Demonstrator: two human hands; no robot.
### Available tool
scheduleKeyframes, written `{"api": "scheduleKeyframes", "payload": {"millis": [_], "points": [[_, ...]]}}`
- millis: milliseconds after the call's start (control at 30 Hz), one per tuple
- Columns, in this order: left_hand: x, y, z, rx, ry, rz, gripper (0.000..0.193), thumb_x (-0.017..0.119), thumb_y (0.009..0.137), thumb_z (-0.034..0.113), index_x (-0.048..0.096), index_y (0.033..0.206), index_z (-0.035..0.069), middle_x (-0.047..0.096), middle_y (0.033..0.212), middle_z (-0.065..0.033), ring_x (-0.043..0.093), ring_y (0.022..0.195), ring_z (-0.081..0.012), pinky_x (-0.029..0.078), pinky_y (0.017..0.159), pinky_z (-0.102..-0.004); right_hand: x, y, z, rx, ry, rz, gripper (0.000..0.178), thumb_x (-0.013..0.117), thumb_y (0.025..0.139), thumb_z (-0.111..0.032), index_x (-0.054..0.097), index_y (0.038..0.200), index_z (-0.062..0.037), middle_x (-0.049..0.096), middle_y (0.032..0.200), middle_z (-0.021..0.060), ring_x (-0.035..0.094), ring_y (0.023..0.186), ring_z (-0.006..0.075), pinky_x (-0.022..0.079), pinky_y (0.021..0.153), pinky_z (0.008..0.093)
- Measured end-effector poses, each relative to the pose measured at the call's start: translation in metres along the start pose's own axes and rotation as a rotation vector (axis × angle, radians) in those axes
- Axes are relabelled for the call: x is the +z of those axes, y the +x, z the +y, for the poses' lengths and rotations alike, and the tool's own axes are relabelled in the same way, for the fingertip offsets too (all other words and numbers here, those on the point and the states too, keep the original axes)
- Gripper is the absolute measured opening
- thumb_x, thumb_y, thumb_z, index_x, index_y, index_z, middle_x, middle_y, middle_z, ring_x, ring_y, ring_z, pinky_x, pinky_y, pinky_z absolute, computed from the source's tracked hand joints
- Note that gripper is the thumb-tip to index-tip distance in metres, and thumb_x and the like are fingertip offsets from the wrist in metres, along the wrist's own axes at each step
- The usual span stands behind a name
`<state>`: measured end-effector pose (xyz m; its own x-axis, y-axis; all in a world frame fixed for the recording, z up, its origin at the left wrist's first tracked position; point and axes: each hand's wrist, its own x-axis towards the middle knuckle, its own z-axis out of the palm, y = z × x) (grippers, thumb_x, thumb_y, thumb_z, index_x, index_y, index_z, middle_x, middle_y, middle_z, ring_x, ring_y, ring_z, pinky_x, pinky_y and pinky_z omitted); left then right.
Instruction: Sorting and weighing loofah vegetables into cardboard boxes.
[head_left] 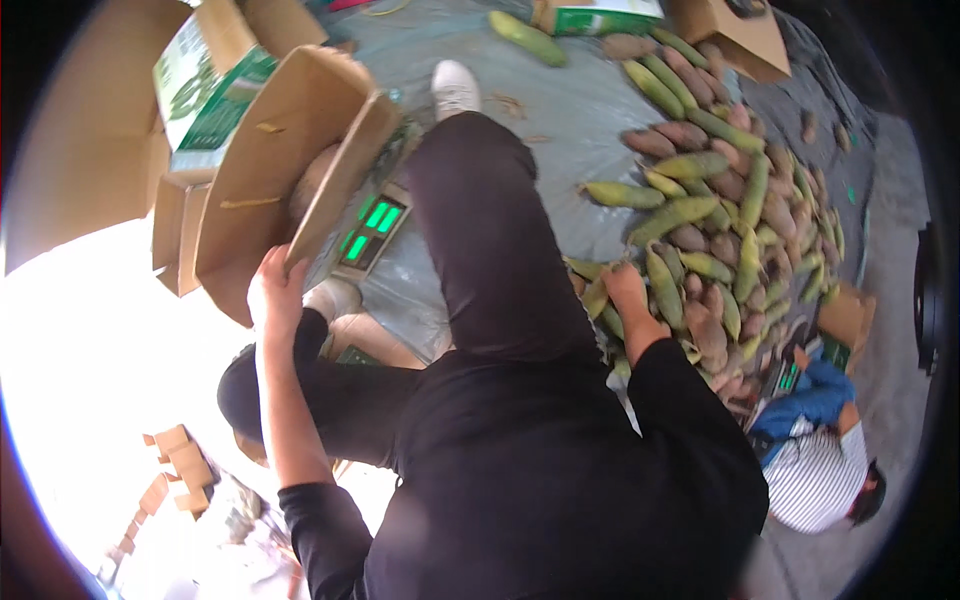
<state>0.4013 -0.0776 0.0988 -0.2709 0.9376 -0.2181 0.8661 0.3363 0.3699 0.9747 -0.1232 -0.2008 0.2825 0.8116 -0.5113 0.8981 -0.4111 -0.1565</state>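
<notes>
My left hand (275, 292) grips the near rim of an open cardboard box (240, 225), which is tilted beside a scale with a lit green display (372, 230). Inside the box a brownish tuber (314, 182) shows in part; the rest of the inside is hidden by the box walls. My right hand (628, 290) is closed at the near left edge of a heap of produce, its fingers round a long green radish (590, 269) that is partly covered by the hand. More green radishes (672, 218) and reddish-brown tubers (706, 330) lie about it.
Grey plastic sheeting (560, 130) covers the ground. A green-and-white printed box (200, 90) stands at far left, and another carton (735, 40) at far right. My white shoe (456, 88) is ahead. At right, a person in a striped top (815, 480) works beside another scale (788, 376).
</notes>
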Motion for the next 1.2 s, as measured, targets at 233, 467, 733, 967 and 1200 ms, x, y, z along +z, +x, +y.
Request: {"api": "scheduleKeyframes", "payload": {"millis": [233, 467, 733, 967, 1200], "points": [[-0.024, -0.022, -0.013, -0.068, 0.061, 0.034, 0.021, 0.059, 0.081, 0.018, 0.063, 0.100, 0.010, 0.062, 0.095, -0.0073, 0.060, 0.088, -0.0305, 0.048, 0.076, -0.0385, -0.031, -0.044, -0.088, 0.366, 0.371, -0.325, 0.050, 0.078, 0.065, -0.021, 0.057, 0.101, 0.0064, 0.064, 0.093, 0.0169, 0.063, 0.087, 0.0274, 0.050, 0.071, 0.0376], [-0.019, -0.021, -0.020, -0.075, 0.020, 0.028, 0.023, 0.060, 0.081, 0.017, 0.063, 0.102, 0.011, 0.062, 0.098, -0.0082, 0.060, 0.089, -0.0305, 0.048, 0.078, -0.0389, -0.017, -0.026, -0.071, 0.275, 0.521, -0.305, 0.054, 0.079, 0.061, -0.016, 0.052, 0.103, 0.0034, 0.061, 0.094, 0.0126, 0.060, 0.084, 0.0233, 0.049, 0.066, 0.0367], [-0.029, -0.032, -0.023, -0.048, 0.034, 0.031, 0.033, 0.062, 0.078, 0.014, 0.059, 0.111, 0.010, 0.062, 0.102, -0.0101, 0.060, 0.095, -0.0301, 0.048, 0.082, -0.0394, -0.106, -0.021, -0.142, -0.353, 0.426, 0.023, 0.049, 0.077, 0.066, -0.011, 0.050, 0.107, -0.0020, 0.059, 0.093, 0.0091, 0.057, 0.083, 0.0205, 0.046, 0.076, 0.0331], [-0.025, -0.039, -0.041, -0.095, 0.094, -0.006, 0.026, 0.061, 0.077, 0.011, 0.060, 0.103, 0.009, 0.063, 0.097, -0.0117, 0.061, 0.093, -0.0312, 0.049, 0.080, -0.0408, -0.257, -0.029, -0.286, -0.762, 0.855, 0.191, 0.047, 0.068, 0.075, 0.004, 0.046, 0.116, 0.0000, 0.053, 0.109, 0.0083, 0.053, 0.100, 0.0162, 0.045, 0.084, 0.0289], [-0.025, -0.041, -0.038, -0.108, 0.111, 0.001, 0.011, 0.058, 0.079, 0.010, 0.058, 0.090, 0.007, 0.063, 0.090, -0.0131, 0.061, 0.089, -0.0336, 0.049, 0.077, -0.0426, -0.356, -0.107, -0.441, -1.390, 1.148, 0.216, 0.048, 0.069, 0.076, 0.006, 0.044, 0.117, 0.0024, 0.052, 0.110, 0.0107, 0.055, 0.100, 0.0188, 0.049, 0.087, 0.0321]]}}
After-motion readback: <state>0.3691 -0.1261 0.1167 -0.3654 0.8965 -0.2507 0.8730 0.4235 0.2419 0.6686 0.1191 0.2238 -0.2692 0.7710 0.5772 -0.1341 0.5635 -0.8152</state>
